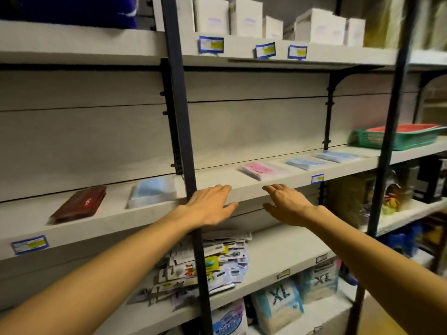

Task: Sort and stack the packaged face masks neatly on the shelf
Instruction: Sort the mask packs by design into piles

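At the front edge of the middle grey shelf board (254,187), both hands reach in, empty. Left hand (210,204): fingers straight and loosely spread, palm down, at the shelf's front lip just right of the dark metal upright post (183,141). Right hand (285,204): fingers extended, thumb apart, also at the front lip. Whether either palm touches the board, cannot tell; the frame is blurred.

Masks on this shelf, none gripped:
- pink face masks in a clear plastic pack (260,170), flat, near the front edge, just beyond the right hand;
- light blue masks in a clear pack (306,163), further right, near the front edge;
- second light blue clear pack (336,156), toward the right end of the board;
- left of the post, a thicker light blue pack (152,193) and a dark red flat packet (79,205), side by side, apart, at the front edge.

Packs lie singly, spread along the board, so stacking looks barely begun. Judged step: reaching for a first pack, probably the pink one, nearest both hands.

Next move calls for sliding fingers under the slippery film, lifting flat, then grouping by colour: the blues onto one pile, edges squared. The post splits the board, so the left-bay pack must be carried round it.

Green plastic mesh basket (396,139) sits at the far right end.
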Demonstrator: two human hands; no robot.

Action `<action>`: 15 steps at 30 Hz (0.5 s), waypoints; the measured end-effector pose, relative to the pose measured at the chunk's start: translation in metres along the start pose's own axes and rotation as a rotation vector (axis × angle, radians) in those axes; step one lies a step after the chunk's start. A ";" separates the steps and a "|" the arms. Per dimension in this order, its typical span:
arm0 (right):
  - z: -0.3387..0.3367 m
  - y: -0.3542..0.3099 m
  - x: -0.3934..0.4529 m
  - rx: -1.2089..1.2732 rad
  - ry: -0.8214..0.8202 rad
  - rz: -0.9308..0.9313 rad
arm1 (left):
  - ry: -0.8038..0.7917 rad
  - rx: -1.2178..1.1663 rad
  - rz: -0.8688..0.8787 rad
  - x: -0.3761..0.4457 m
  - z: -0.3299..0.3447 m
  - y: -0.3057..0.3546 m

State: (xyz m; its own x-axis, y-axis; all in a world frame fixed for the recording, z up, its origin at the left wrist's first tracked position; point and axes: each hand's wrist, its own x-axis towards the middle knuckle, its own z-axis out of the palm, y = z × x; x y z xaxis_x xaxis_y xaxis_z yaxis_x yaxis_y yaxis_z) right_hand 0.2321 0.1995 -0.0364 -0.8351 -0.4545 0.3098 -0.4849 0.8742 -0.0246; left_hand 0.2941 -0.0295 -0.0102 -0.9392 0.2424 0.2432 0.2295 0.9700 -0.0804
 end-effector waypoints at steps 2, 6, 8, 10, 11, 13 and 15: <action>0.005 0.024 0.000 0.033 0.001 0.059 | -0.006 -0.020 -0.008 0.024 0.005 0.012; 0.021 0.069 0.012 0.175 0.017 0.180 | -0.028 -0.051 -0.078 0.076 0.022 0.021; 0.028 0.092 0.027 0.251 0.051 0.231 | -0.010 -0.100 -0.150 0.106 0.032 0.021; 0.033 0.114 0.047 0.313 0.084 0.270 | 0.001 -0.137 -0.216 0.138 0.043 0.020; 0.033 0.124 0.059 0.337 0.102 0.282 | -0.008 -0.144 -0.240 0.154 0.048 0.018; 0.035 0.144 0.086 0.400 0.120 0.303 | -0.039 -0.166 -0.297 0.187 0.057 0.015; 0.034 0.162 0.115 0.443 0.093 0.317 | -0.073 -0.207 -0.344 0.218 0.065 0.015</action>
State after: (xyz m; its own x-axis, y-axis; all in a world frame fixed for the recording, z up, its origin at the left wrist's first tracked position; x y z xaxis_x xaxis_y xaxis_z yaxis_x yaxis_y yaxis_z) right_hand 0.0486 0.2831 -0.0373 -0.9414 -0.1461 0.3040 -0.2929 0.8011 -0.5220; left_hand 0.0759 0.0366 -0.0212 -0.9841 -0.0919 0.1523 -0.0618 0.9795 0.1917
